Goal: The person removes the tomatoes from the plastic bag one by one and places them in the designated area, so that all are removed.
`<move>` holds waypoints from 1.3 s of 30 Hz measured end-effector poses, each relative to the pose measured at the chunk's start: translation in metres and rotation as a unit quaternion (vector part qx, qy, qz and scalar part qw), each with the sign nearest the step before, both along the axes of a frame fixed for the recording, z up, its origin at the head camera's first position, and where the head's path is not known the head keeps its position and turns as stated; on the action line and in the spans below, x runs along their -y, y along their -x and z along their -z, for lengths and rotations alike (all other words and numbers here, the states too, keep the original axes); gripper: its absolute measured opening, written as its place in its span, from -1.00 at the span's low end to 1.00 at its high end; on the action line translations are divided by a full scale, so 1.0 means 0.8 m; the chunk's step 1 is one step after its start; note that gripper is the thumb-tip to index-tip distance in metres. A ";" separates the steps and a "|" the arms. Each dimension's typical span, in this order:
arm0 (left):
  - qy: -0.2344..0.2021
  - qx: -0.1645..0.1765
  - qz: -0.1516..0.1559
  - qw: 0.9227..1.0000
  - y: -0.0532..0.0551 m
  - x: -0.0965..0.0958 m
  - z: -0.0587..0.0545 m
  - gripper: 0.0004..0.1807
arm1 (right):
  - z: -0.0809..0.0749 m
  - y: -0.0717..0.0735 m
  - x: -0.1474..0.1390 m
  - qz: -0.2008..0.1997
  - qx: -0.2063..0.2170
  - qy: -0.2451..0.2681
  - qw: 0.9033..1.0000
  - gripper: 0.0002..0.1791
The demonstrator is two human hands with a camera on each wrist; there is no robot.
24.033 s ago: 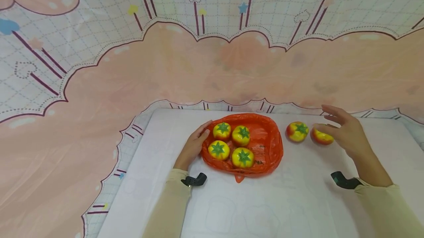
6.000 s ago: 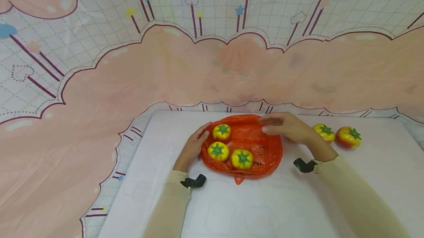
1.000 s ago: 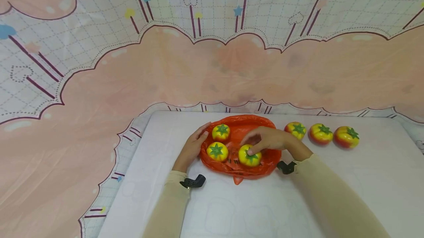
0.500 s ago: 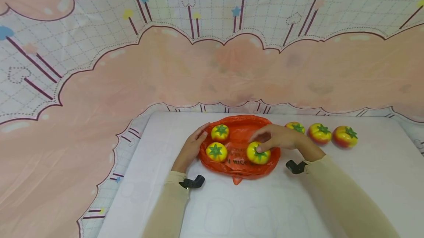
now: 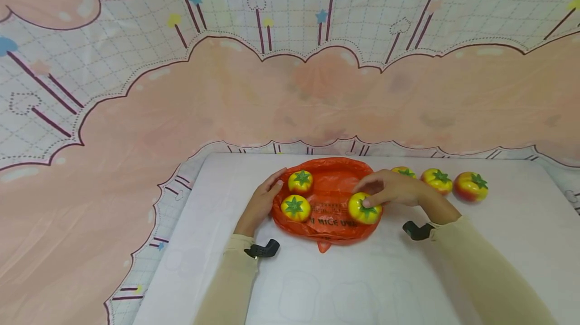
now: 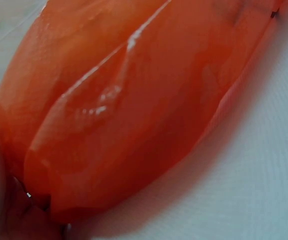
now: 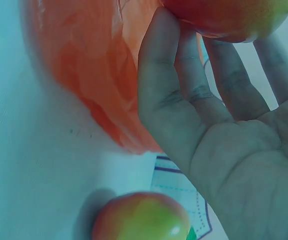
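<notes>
An orange-red plastic bag (image 5: 333, 179) lies spread open on the white table like a shallow bowl. Two glossy yellow-and-red toy fruits, a rear one (image 5: 300, 182) and a front one (image 5: 296, 208), sit in its left half, each with a green star-shaped leaf top. My left hand (image 5: 261, 203) holds the bag's left edge; the left wrist view shows the bag's wall (image 6: 133, 125) close up. At the bag's right rim, my right hand (image 5: 395, 190) pinches another such toy fruit (image 5: 364, 209) from above, with the thumb on its leaf top. Its underside (image 7: 234, 20) shows between the fingers.
Right of the bag, three more toy fruits stand in a row along the back of the table (image 5: 317, 285): one partly behind my right hand (image 5: 405, 171), a middle one (image 5: 437, 181) and an outer one (image 5: 471, 187). A patterned cloth (image 5: 290, 98) hangs behind.
Six seconds ago the held fruit sat at the bag's front; my right hand has since gripped it and moved it right to the rim. The row outside has grown. My left hand stays put.
</notes>
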State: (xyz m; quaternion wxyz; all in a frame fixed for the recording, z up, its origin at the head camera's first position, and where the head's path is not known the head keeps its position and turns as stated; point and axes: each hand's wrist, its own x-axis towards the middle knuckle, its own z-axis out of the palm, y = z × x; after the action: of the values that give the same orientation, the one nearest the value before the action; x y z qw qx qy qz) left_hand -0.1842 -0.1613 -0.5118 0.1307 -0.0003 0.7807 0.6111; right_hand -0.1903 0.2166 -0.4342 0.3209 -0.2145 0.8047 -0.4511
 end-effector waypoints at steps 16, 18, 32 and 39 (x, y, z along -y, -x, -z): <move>-0.001 0.011 0.001 1.000 0.001 0.002 0.001 -0.60 | -0.007 -0.020 -0.041 0.038 -0.005 -0.027 0.999 -0.56; -0.002 0.012 0.001 1.000 0.001 0.001 0.001 -0.60 | -0.007 -0.023 -0.046 0.040 0.000 -0.023 0.999 -0.57; -0.006 -0.004 0.003 1.000 0.002 0.000 0.003 -0.58 | -0.004 -0.046 -0.089 0.060 -0.005 -0.021 0.998 -0.54; 0.001 -0.012 0.002 1.000 0.000 -0.001 0.001 -0.59 | 0.001 -0.053 -0.105 0.079 -0.001 -0.031 0.996 -0.53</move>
State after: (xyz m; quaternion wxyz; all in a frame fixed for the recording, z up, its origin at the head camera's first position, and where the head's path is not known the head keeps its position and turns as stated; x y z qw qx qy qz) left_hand -0.1843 -0.1609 -0.5127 0.1225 0.0091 0.7826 0.6103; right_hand -0.1478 0.3003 -0.4352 0.2896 -0.1406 0.8330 -0.4499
